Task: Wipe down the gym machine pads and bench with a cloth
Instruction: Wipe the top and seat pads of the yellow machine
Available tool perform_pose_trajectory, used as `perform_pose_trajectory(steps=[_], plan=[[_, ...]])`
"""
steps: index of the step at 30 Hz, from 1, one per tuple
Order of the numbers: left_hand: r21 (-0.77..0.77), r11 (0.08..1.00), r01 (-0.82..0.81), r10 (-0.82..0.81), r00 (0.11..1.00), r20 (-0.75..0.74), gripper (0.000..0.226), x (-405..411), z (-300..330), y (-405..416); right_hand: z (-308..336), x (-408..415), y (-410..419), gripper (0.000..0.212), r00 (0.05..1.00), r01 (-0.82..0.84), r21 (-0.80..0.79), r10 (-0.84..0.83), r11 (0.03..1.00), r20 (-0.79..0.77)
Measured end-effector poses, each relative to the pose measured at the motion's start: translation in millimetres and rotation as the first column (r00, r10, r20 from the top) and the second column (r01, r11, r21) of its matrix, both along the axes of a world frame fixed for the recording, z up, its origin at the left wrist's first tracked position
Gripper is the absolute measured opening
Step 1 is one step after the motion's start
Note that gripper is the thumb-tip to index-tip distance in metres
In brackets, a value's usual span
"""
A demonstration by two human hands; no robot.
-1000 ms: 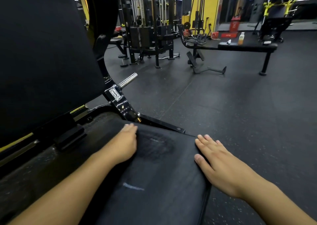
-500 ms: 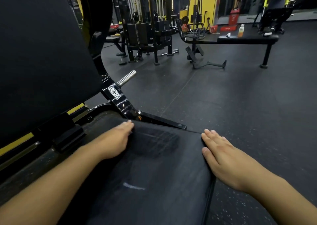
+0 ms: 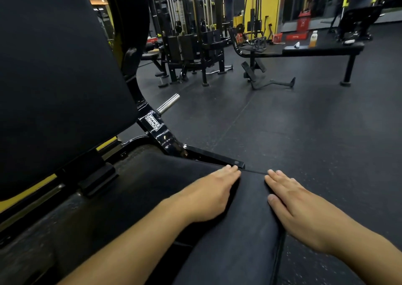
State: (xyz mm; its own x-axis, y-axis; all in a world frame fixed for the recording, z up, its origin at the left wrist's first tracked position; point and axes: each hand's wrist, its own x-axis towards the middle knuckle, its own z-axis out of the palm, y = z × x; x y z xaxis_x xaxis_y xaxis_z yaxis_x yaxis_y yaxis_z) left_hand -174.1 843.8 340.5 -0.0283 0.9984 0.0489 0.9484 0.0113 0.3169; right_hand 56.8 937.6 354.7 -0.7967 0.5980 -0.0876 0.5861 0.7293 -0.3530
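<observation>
Both hands flat, fingers straight: left hand [image 3: 212, 194] and right hand [image 3: 298, 206] on the seat pad [image 3: 243, 230], pointing 12 o'clock; no cloth visible.

Black seat pad [image 3: 235, 230]; flat, scuffed

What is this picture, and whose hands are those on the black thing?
The picture comes from a camera worn on a person's head, looking down, so you see their own arms. The black thing is the padded seat of a gym machine, with its tall back pad on the left. The left hand and the right hand both lie flat on the seat, fingers straight. Neither holds anything, and I can't make out a cloth. Far away, a bottle stands on a long bench.
</observation>
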Motion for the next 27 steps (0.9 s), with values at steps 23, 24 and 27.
perform_pose_trajectory(steps=[23,24,27], plan=[[0.022,0.995,0.098,-0.096,0.993,-0.069,0.067,56.1,5.4,6.2,3.3,26.0,17.3,0.057,0.994,0.105,0.003,-0.105,0.994,-0.021],[0.013,0.995,0.094,-0.093,0.992,-0.08,0.066,48.2,7.1,-0.3,3.2,27.7,17.7,0.057,0.993,0.113,-0.005,-0.113,0.994,-0.019],[-0.017,1.0,0.0,-0.002,0.994,-0.109,0.063,9.5,7.3,-22.8,-0.4,27.9,16.1,0.058,0.995,0.097,-0.011,-0.097,0.995,-0.027]])
